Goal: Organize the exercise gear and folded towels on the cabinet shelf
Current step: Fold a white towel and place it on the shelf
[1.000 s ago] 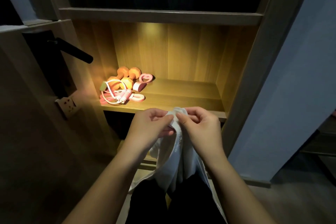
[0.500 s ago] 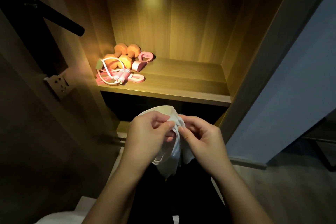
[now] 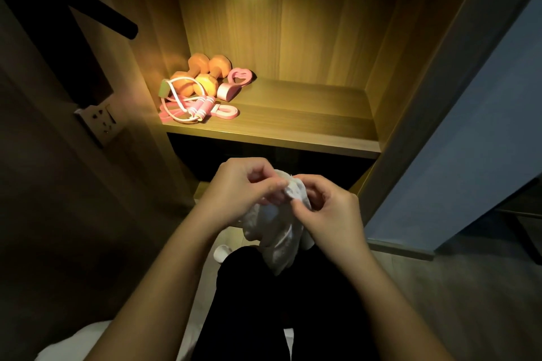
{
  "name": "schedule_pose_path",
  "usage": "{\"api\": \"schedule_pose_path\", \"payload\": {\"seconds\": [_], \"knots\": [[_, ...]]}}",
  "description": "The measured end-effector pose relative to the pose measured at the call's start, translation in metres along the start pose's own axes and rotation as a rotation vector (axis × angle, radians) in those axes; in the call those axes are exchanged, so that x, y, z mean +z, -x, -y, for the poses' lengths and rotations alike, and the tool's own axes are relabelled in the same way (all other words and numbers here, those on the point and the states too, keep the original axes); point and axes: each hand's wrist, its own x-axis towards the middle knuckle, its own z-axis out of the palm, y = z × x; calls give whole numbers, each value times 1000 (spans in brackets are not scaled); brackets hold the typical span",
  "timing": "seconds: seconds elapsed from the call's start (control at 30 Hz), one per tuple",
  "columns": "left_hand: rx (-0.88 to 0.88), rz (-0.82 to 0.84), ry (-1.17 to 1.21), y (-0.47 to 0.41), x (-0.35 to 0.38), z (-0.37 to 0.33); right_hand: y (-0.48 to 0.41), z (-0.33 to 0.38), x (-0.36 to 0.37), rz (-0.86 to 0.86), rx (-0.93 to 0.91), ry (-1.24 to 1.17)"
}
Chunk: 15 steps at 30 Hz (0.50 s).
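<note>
Both hands pinch the top edge of a white towel (image 3: pixel 278 231): my left hand (image 3: pixel 237 187) with fingers curled on it from the left, my right hand (image 3: pixel 328 208) nipping it from the right, the cloth hanging bunched over my lap, below the front of the lit cabinet shelf (image 3: pixel 293 123). Orange dumbbells (image 3: pixel 202 73), pink jump rope (image 3: pixel 187 108) and a pink hand gripper (image 3: pixel 234 82) sit clustered in the shelf's left rear corner, touching one another.

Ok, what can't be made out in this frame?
Head view only.
- Towel: bunched between left hand and right hand; how far it is folded is hidden.
- Space under the shelf: too dark.
- White thing at bottom edge: cut off, partly behind the arms.
- Jump rope: tangled, its ends unclear.
</note>
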Motion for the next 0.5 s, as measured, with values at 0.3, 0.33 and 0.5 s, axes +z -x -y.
{"api": "schedule_pose_path", "payload": {"seconds": [0.3, 0.33, 0.5], "knots": [[226, 312, -348, -37, -2, 18, -34, 7, -28, 68, -111, -131], [256, 299, -357, -45, -3, 11, -41, 11, -34, 59, -125, -153], [344, 205, -335, -85, -9, -26, -78, 31, -53, 42, -119, 25]]}}
